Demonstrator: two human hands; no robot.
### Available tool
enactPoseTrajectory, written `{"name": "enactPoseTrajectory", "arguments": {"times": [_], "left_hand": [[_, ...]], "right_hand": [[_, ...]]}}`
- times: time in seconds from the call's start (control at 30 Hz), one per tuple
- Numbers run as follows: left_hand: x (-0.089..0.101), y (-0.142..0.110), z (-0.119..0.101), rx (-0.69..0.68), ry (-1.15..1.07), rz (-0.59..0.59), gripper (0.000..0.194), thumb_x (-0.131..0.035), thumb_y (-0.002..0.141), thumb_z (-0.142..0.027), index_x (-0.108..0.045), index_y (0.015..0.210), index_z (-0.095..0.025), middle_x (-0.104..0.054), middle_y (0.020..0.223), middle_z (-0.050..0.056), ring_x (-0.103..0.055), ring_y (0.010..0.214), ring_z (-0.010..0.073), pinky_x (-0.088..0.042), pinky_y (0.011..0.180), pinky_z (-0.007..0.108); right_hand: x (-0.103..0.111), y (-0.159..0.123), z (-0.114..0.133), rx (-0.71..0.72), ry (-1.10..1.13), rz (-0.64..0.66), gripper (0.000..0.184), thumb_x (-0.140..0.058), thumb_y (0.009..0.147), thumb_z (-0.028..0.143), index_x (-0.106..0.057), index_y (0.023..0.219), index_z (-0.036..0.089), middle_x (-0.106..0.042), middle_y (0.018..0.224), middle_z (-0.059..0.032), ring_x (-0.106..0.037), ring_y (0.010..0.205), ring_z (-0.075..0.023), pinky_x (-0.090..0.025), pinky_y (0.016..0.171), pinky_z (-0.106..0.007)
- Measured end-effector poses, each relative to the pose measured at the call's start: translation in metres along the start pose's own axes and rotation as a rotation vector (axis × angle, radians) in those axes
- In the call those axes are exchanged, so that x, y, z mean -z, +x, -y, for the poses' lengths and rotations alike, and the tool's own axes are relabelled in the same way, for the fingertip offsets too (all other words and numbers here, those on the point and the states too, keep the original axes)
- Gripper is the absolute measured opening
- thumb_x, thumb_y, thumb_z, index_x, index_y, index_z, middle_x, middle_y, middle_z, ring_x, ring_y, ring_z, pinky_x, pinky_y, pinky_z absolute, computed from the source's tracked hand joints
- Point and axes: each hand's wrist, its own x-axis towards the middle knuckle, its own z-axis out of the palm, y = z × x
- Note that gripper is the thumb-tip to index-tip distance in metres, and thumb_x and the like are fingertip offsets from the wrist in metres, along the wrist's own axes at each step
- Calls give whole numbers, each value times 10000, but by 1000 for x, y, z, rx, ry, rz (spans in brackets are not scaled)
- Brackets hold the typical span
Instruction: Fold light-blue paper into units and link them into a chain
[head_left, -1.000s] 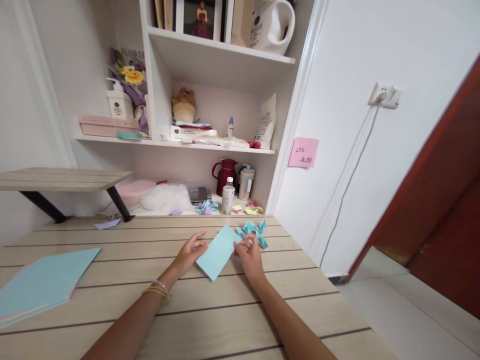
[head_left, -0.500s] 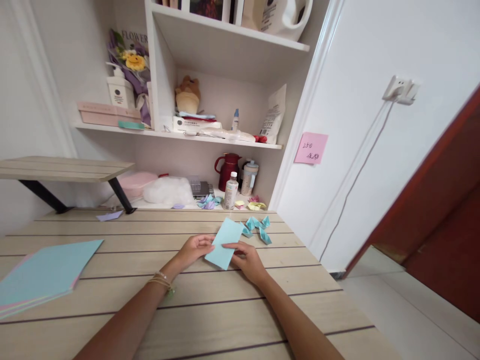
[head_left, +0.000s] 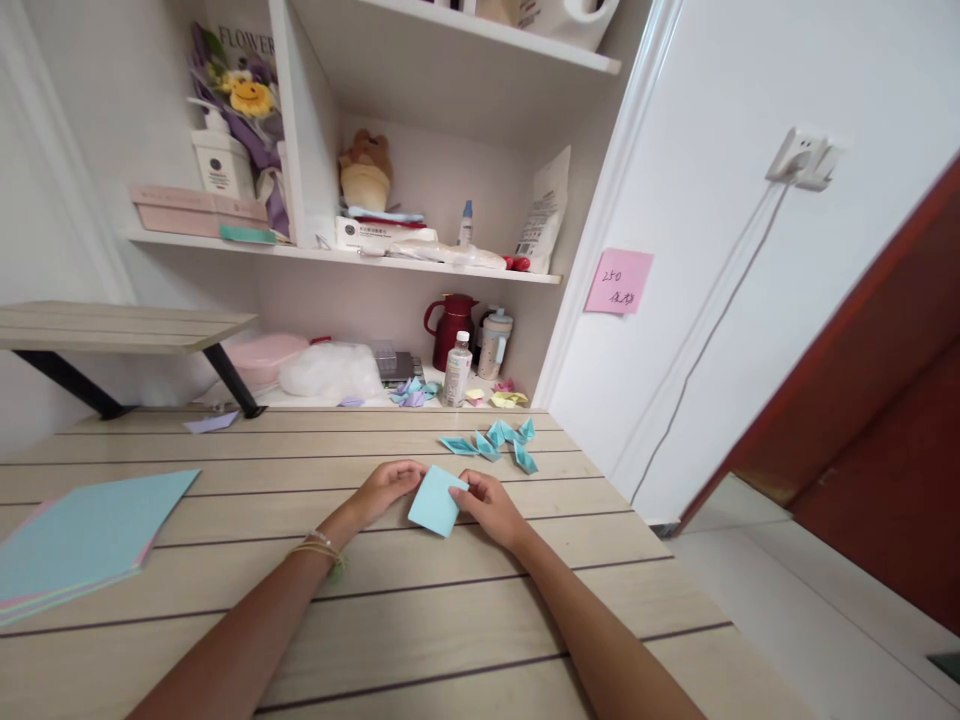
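Lying at the left of the table (head_left: 405,635) is one stack of coloured sheets (head_left: 97,530), topped by a blue one. Behind it, one riser (head_left: 120,325) is supported on two visible black legs, and one lilac paper piece (head_left: 211,423) is placed by the right-hand leg. At the centre, two hands are counted. The left hand (head_left: 386,490) is held with fingers bent at the upper left edge of one blue square of paper (head_left: 435,502); whether the paper is pinched there cannot be told. The square is grasped at its right edge by the right hand (head_left: 486,505), with the thumb pressed on top. Beyond the hands, five teal folded pieces (head_left: 487,446) are grouped on the table, some overlapping in view. On the shelves, six containers are listed: one pink box (head_left: 199,212), one white pump bottle (head_left: 223,165), one pink container (head_left: 266,358), one red jug (head_left: 452,335), one clear bottle (head_left: 457,372) and one lidded cup (head_left: 493,347). Their contents cannot be determined. Farther right, one pink note (head_left: 619,281) is fixed to the wall.
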Motion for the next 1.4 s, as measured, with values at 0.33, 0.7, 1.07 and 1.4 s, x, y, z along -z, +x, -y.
{"name": "enactPoseTrajectory", "arguments": {"times": [0.33,0.7,1.07,1.4], "left_hand": [[-4,1,-1,-19,152,-136,187,-654,674,-330,-643,646,-145,-635,654,20,-560,651,156,-422,652,259],[-3,1,1,84,138,-20,340,-585,715,-450,-656,615,-133,-620,559,20,-514,520,138,-372,508,237],[-5,1,4,-4,109,-100,458,-709,620,-317,-616,1032,-140,-650,620,11,-575,603,146,-453,614,258],[-5,2,5,-15,247,-137,212,-690,621,-360,-676,647,-150,-676,641,45,-594,611,171,-464,591,267]], "right_hand": [[0,2,1,-25,24,-144,320,-611,681,488,-579,654,170,-532,565,13,-479,531,-119,-372,504,-231],[1,-2,11,-21,171,84,313,-613,690,482,-566,657,174,-616,946,-50,-554,757,-155,-432,680,-271],[-2,1,5,-102,183,-21,311,-655,651,462,-540,635,173,-511,583,28,-479,549,-110,-419,565,-245],[1,2,4,-100,92,3,342,-625,671,461,-541,536,159,-512,556,24,-455,532,-102,-374,535,-227]]}}
